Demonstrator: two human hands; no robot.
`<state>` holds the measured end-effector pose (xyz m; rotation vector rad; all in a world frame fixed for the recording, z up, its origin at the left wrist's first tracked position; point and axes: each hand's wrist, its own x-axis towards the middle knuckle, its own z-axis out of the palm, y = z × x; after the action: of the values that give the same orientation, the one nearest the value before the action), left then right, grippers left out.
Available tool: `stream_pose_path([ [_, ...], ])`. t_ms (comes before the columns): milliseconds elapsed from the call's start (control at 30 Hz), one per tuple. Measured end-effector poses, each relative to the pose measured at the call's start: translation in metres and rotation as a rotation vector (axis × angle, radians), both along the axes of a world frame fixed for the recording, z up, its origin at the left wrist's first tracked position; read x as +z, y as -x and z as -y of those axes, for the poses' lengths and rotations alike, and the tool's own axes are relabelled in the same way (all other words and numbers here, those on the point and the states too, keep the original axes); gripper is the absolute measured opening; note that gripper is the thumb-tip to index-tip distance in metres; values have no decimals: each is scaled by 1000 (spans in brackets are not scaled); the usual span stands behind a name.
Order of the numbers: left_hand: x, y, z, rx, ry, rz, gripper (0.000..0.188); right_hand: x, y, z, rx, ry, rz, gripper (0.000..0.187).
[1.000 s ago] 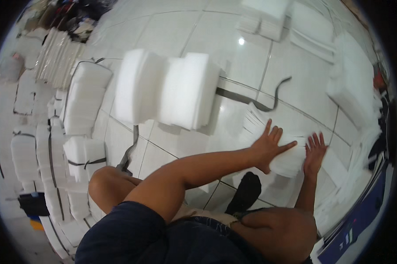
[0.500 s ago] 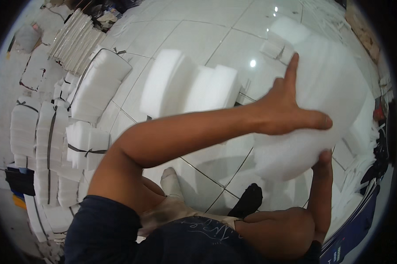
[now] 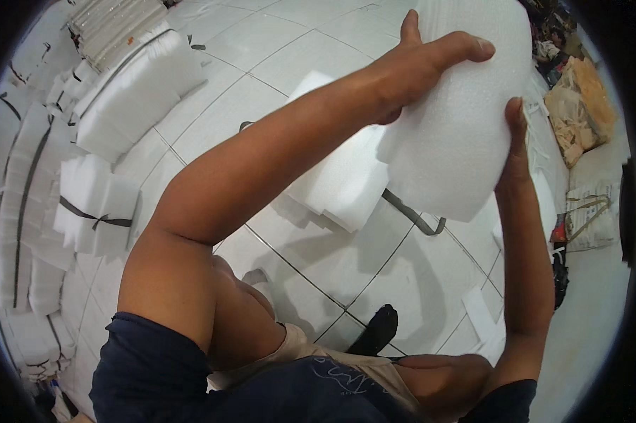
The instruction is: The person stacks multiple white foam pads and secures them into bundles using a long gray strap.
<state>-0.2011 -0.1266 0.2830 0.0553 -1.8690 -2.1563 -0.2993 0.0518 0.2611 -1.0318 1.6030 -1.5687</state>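
Observation:
A thick stack of white foam sheets [image 3: 459, 134] is held up off the floor between both my hands. My left hand [image 3: 427, 67] grips its left side near the upper end, thumb and fingers spread over it. On the opposite side my right hand [image 3: 517, 144] clasps the edge, its lower fingers hidden behind the stack. Below and left of it, partly covered by my left forearm, a second pile of white foam [image 3: 346, 180] lies on the floor. A dark strap [image 3: 415, 213] runs out from under that pile.
Foam bundles [image 3: 96, 204] tied with dark strips stand along the left side. Long wrapped white pieces [image 3: 113, 32] lie at the far left. A tan plastic bag [image 3: 579, 106] sits at the right. White scraps [image 3: 484, 321] rest on the tiled floor [image 3: 297, 271] near my right arm.
Both hands have lifted the held foam stack farther away and turned it more upright. The view has shifted, and the strap by the floor pile shows more now.

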Motion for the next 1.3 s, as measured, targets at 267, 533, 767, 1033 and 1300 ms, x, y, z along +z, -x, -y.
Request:
stream_pose_path([
  [267, -30, -4, -6, 79, 296, 107, 145, -51, -24, 0, -333, 332, -70, 116],
  [533, -50, -30, 9, 7, 146, 167, 147, -64, -34, 10, -383, 154, 310, 93],
  [767, -66, -47, 12, -38, 140, 431, 147, -95, -60, 19, -264, 146, 550, 90],
  [1033, -98, -33, 9, -108, 486, 526, 137, -137, -72, 11, -447, 257, 600, 89],
  [1300, -73, -35, 40, -34, 886, 457, 95, -132, -81, 22, -446, 213, 685, 82],
])
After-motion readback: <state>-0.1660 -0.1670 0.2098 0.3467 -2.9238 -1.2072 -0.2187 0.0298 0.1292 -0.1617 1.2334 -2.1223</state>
